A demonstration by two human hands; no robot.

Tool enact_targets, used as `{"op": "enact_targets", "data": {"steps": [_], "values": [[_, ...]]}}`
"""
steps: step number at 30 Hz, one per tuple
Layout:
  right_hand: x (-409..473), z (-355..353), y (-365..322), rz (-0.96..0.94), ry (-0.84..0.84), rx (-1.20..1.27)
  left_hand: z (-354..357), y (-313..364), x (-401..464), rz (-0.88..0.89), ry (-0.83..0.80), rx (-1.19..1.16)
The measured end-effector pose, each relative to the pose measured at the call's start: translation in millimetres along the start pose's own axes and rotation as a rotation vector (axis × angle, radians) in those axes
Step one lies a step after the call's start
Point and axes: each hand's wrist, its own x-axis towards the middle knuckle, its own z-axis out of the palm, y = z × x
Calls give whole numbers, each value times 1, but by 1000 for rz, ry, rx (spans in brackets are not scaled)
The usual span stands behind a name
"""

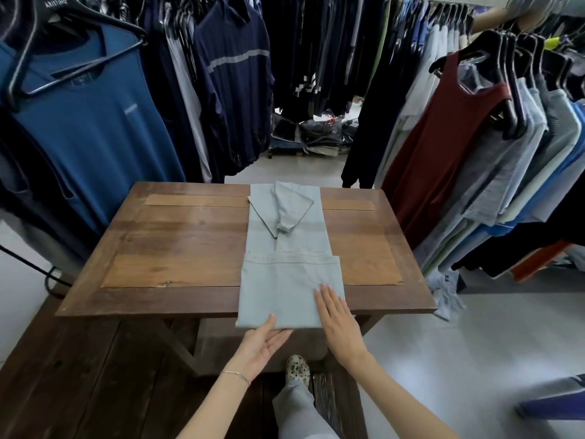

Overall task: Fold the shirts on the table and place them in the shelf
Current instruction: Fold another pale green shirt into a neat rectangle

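A pale grey-green shirt (286,248) lies lengthwise on the wooden table (177,248), its sleeves folded inward at the far end and its hem folded up over the near part. The near fold hangs slightly over the table's front edge. My left hand (264,342) is palm-up under that near edge, thumb resting on top of the cloth. My right hand (338,321) lies flat, fingers together, on the shirt's near right corner. No shelf is in view.
Racks of hanging clothes surround the table: a blue T-shirt (91,122) at left, dark jackets (234,90) behind, a maroon tank top (443,147) and light shirts at right. Bagged garments (313,134) lie on the floor beyond. My foot (297,370) stands below the table's front edge.
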Motion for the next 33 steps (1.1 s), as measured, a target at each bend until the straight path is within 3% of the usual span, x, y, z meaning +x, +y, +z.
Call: {"op": "enact_targets", "data": {"steps": [4, 7, 9, 11, 12, 15, 17, 19, 20, 22, 33], "values": [[-2, 2, 6, 10, 11, -11, -22, 13, -2, 38, 25, -19], [-2, 2, 4, 12, -6, -2, -44, 27, -8, 123, 138, 34], [-3, 2, 4, 20, 6, -16, -54, 31, -16, 310, 351, 158], [-2, 2, 3, 28, -7, -10, -54, 28, -27, 602, 656, 480], [-2, 1, 3, 32, -21, -1, -50, 26, -33, 757, 694, 651], [-1, -1, 0, 43, -22, 1, -28, 11, -33, 997, 319, 1129], [0, -3, -2, 47, -37, -11, -15, 0, -14, 1099, 65, 1596], [1, -6, -4, 55, -47, -37, 0, -10, 5, 1120, -99, 2033], [2, -8, -4, 60, -59, -41, 7, -14, 11, 1044, -116, 2176], [2, -10, -4, 73, -75, -50, 13, -18, 21, 953, -43, 2290], [0, -12, 10, 64, -140, -78, -43, 45, 23, 985, 51, 2450]]}}
